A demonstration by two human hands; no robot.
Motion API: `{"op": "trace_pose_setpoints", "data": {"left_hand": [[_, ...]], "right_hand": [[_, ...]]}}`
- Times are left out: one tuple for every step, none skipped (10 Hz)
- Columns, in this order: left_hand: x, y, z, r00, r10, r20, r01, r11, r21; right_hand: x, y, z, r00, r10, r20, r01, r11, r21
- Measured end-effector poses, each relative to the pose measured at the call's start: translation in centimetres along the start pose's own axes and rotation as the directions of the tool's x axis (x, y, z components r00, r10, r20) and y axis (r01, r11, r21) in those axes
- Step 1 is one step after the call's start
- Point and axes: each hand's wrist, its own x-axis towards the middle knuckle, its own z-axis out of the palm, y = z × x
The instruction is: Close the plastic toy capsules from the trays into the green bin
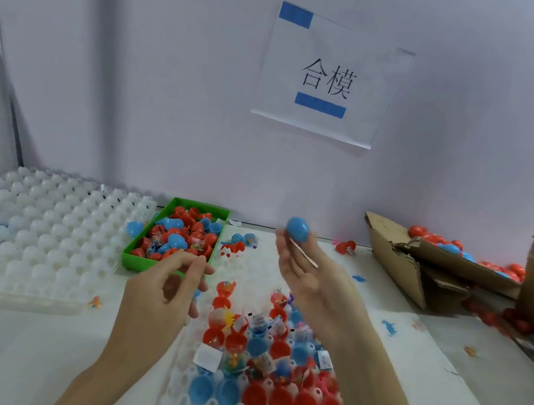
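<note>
My right hand (pixel 309 278) is raised palm-up above the near tray and pinches a closed blue capsule (pixel 298 229) at its fingertips. My left hand (pixel 169 288) hovers at the tray's left edge with fingers loosely curled; I see nothing in it. The green bin (pixel 132 260) stands behind my left hand, filled with several red and blue capsules. The near clear tray (pixel 180 401) holds several open red and blue capsule halves with small toys and paper slips in them.
A large white tray (pixel 29 229) of empty cups lies at left, with a blue half (pixel 134 228) at its right edge. Torn cardboard boxes (pixel 421 270) with more capsules stand at right. Loose toys and capsule parts lie behind the near tray. A paper sign hangs on the wall.
</note>
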Motion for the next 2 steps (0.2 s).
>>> {"op": "trace_pose_setpoints", "data": {"left_hand": [[0.2,-0.3,0.2,1.000,0.002,0.019,-0.002,1.000,-0.015],[0.0,-0.4,0.2,0.999,0.012,0.042,-0.011,1.000,-0.028]], "right_hand": [[3.0,-7.5,-1.0,0.986,-0.114,-0.121,0.149,0.928,0.341],[5.0,-12.7,-2.9,0.934,-0.166,-0.316,0.253,0.933,0.256]]}}
